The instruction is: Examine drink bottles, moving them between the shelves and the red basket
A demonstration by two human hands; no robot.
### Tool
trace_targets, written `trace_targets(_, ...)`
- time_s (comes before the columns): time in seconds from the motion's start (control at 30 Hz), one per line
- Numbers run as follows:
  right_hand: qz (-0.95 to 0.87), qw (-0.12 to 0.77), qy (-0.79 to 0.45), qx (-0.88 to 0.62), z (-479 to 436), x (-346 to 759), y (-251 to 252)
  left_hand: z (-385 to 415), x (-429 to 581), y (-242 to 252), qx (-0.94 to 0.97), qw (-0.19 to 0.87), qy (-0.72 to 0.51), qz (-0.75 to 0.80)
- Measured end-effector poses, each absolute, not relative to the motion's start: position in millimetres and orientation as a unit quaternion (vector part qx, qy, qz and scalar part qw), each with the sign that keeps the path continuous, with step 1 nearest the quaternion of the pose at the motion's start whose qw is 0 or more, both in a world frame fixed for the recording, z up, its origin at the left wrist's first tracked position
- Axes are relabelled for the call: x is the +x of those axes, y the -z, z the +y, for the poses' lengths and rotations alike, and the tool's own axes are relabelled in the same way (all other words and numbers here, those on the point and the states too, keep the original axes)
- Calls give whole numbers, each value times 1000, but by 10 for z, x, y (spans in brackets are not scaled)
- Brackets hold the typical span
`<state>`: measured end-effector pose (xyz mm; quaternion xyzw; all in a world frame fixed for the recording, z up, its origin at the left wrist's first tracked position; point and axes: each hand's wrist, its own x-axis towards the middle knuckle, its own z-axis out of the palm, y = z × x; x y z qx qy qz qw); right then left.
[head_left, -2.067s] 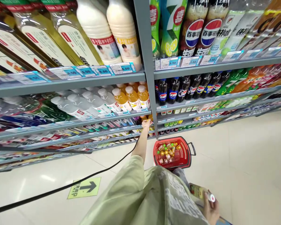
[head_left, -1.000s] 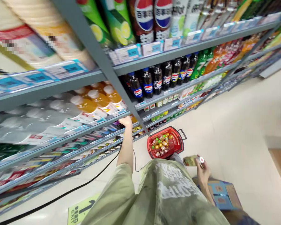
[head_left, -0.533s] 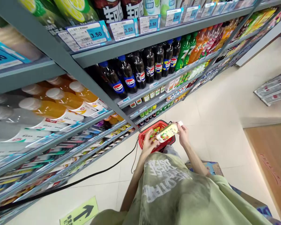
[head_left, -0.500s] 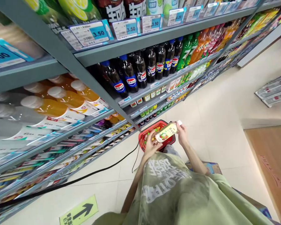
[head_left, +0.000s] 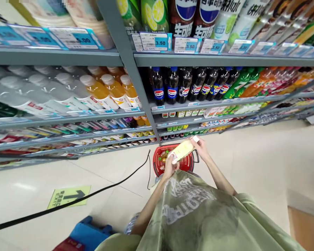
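Note:
A pale yellow drink bottle point(head_left: 182, 151) with a white cap lies tilted across both hands, above a red shopping basket point(head_left: 190, 164). My left hand point(head_left: 170, 167) grips its lower end, fingers wrapped round the base. Up at the cap end, my right hand point(head_left: 201, 147) is closed on the neck, with the white cap showing past the fingers. Inside the basket are several small items with green and orange parts, partly hidden by the bottle and hands.
Drink shelves point(head_left: 230, 62) run across the front, holding cola bottles point(head_left: 172, 87) and orange drinks point(head_left: 108, 91). A black cable point(head_left: 104, 192) crosses at left, over a green exit sign point(head_left: 69, 196) on the floor. Near my left side is a blue object point(head_left: 90, 233).
My view has swung so the shelves lie more level and a blue object appears at lower left. The bottle has turned in my hands, its fruit picture now mostly out of sight.

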<state>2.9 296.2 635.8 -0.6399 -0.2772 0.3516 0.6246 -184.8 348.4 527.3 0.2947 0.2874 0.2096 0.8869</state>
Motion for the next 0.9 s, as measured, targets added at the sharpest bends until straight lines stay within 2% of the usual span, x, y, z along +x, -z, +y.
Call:
trace_targets(0.23, -477, 367, -225, -766, 2956, 383, -6606, 2941, -1484, -5313, 145, 951, -130, 240)
trace_targets(0.4, -556, 273, -195, -761, 2913, 539, -6612, 2615, -1314, -5293, 72, 964, -130, 219)
trace_targets(0.5, -572, 273, -200, -747, 2854, 633, -6614, 2524, -1209, -5315, 51, 964, -152, 214)
trace_targets(0.9, -521, 365, -278, -720, 2774, 733, -6599, 2468, -1262, -5429, 83, 919, -259, 285)
